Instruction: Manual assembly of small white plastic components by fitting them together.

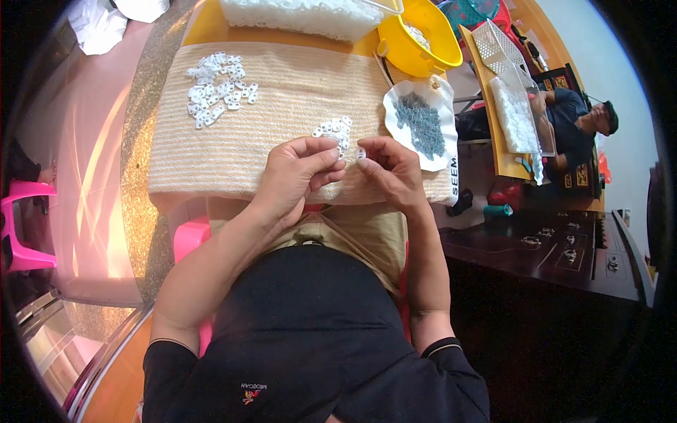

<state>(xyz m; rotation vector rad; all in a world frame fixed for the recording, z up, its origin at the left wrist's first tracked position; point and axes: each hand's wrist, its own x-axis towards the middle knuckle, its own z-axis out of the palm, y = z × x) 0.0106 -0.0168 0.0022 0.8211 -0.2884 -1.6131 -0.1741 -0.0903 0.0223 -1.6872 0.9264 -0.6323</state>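
Observation:
My left hand (300,173) and my right hand (391,169) meet over the near edge of a beige woven cloth (282,113) on the table. The fingertips of both pinch a small white plastic piece (350,152) between them. Just beyond the fingers lies a small cluster of the same white pieces (335,128). A larger pile of white pieces (215,88) sits at the cloth's far left. To the right of my right hand, a white paper plate (422,120) holds a heap of small grey parts (422,123).
A yellow bowl (416,39) and a clear tub of white pieces (310,15) stand at the far edge. Another person (571,127) sits at the right beside a white basket (504,53). A pink stool (25,225) stands on the left; a dark cabinet (550,254) on the right.

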